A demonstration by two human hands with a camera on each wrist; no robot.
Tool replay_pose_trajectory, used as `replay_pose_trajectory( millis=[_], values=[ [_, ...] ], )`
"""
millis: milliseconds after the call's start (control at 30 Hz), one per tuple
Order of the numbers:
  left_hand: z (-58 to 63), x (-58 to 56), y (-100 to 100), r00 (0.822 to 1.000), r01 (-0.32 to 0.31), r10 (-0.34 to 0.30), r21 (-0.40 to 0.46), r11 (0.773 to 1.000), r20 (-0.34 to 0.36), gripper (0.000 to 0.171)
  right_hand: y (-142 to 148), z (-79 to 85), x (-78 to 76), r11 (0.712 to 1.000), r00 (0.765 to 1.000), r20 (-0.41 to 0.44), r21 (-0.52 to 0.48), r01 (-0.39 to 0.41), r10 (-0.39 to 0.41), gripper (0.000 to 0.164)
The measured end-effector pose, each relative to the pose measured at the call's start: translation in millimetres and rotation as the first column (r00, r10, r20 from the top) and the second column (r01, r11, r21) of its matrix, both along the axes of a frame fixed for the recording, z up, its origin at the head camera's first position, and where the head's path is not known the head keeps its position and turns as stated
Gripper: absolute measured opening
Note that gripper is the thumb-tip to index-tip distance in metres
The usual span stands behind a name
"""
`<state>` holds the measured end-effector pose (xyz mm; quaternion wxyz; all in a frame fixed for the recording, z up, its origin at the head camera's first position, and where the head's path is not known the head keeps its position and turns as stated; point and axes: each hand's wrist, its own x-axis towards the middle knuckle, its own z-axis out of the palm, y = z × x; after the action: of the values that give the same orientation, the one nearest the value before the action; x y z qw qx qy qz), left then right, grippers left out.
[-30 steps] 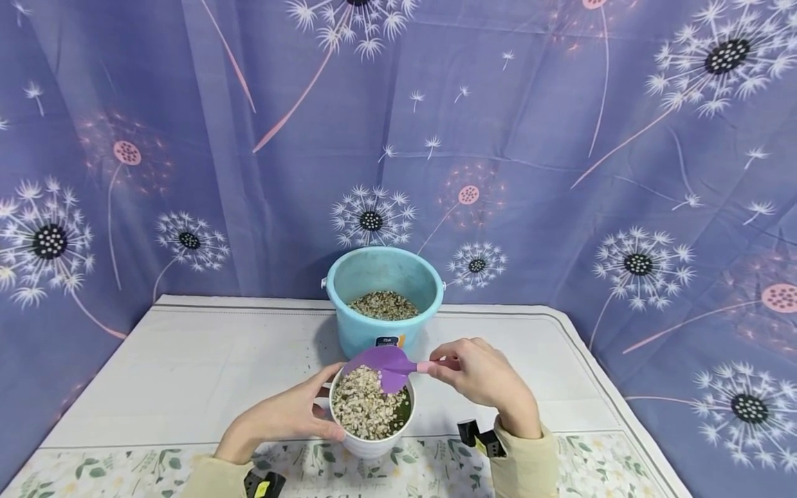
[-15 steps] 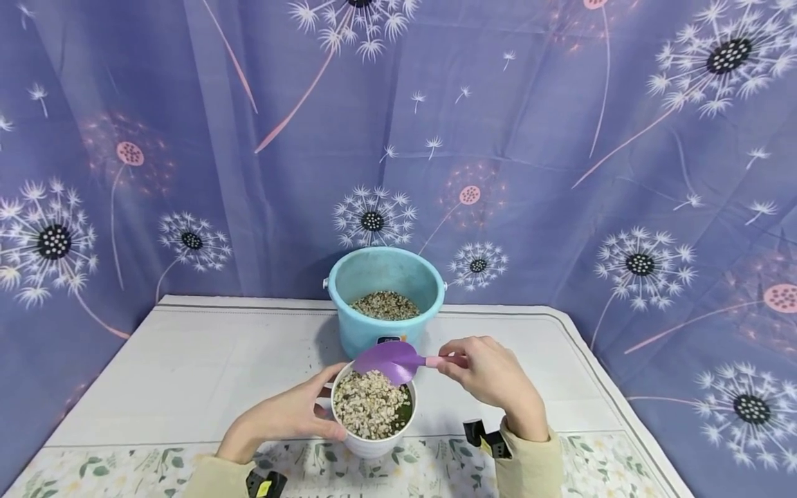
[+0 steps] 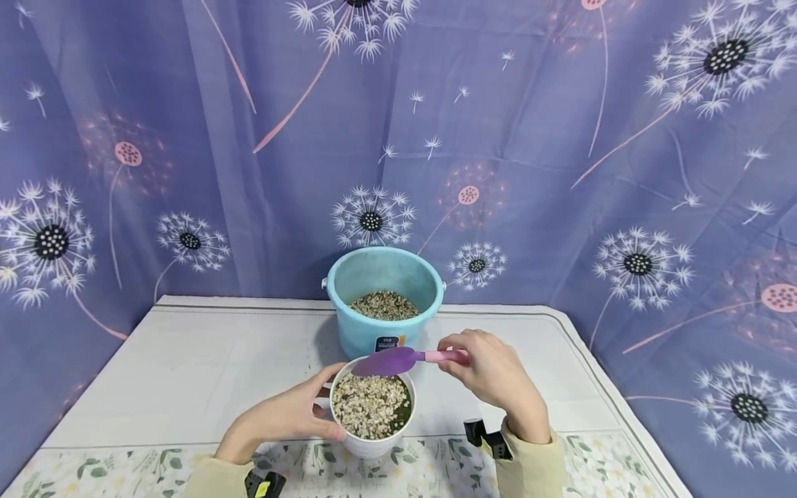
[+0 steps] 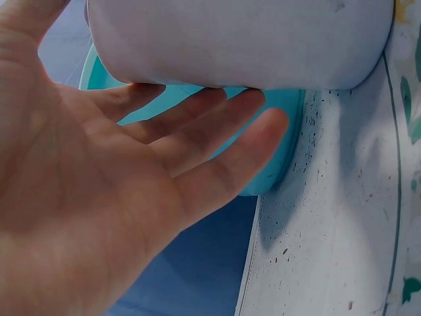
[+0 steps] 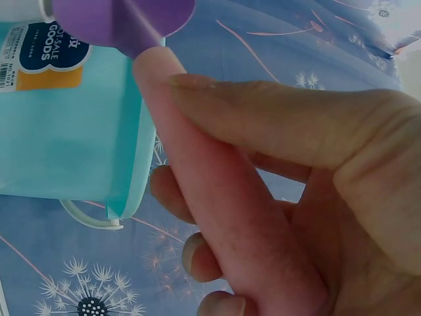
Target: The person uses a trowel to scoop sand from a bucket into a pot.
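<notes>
A white pot [image 3: 371, 446] holds pale grainy mix [image 3: 367, 408], with a dark green patch showing at its right side. My left hand [image 3: 289, 415] grips the pot from the left, thumb at the near side and fingers behind; the left wrist view shows its fingers [image 4: 217, 138] against the wall. With my right hand [image 3: 488, 366] I hold the pink handle [image 5: 217, 197] of a purple hand trowel [image 3: 389, 362]. Its blade lies tilted over the pot's far rim, above the mix. Whether it touches the rim I cannot tell.
Directly behind the pot stands a light blue bucket [image 3: 358, 335], with similar grainy mix [image 3: 384, 305] in its bottom. The white table [image 3: 236, 366] carries a floral cloth strip along its near side. A blue dandelion-print curtain [image 3: 299, 207] hangs behind and at both sides.
The trowel blade has risen off the mix, turned flatter and now shows its side over the far rim. My right hand has shifted slightly right. My left hand and the pot stay put.
</notes>
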<state>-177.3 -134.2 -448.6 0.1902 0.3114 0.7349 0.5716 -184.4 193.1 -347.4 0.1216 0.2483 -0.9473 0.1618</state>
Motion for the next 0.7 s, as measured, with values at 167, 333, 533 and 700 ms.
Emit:
replay_pose_trajectory(
  millis=[167,333,533,700],
  values=[
    [0.6,0.1,0.0,1.000,0.005,-0.005,-0.008,1.000,-0.009,0.104,1.6,-0.7,-1.9,0.999,0.999,-0.012,-0.025,-0.042,0.042,0.016],
    [1.5,1.8,-0.9,0.998,-0.024,0.020,-0.068,0.997,-0.057,0.106,2.1,-1.3,-3.5,0.992,0.994,0.020,-0.065,-0.110,0.112,0.008],
    [1.5,1.9,-0.7,0.999,-0.013,0.011,-0.045,0.999,-0.045,0.103,4.4,-3.7,-6.5,0.979,0.982,0.095,-0.135,-0.152,0.166,0.015],
    [3.0,3.1,-2.5,0.999,-0.022,0.020,-0.040,0.999,-0.048,0.100,8.0,-5.3,-8.2,0.963,0.970,0.133,-0.208,-0.172,0.202,0.019]
  ],
)
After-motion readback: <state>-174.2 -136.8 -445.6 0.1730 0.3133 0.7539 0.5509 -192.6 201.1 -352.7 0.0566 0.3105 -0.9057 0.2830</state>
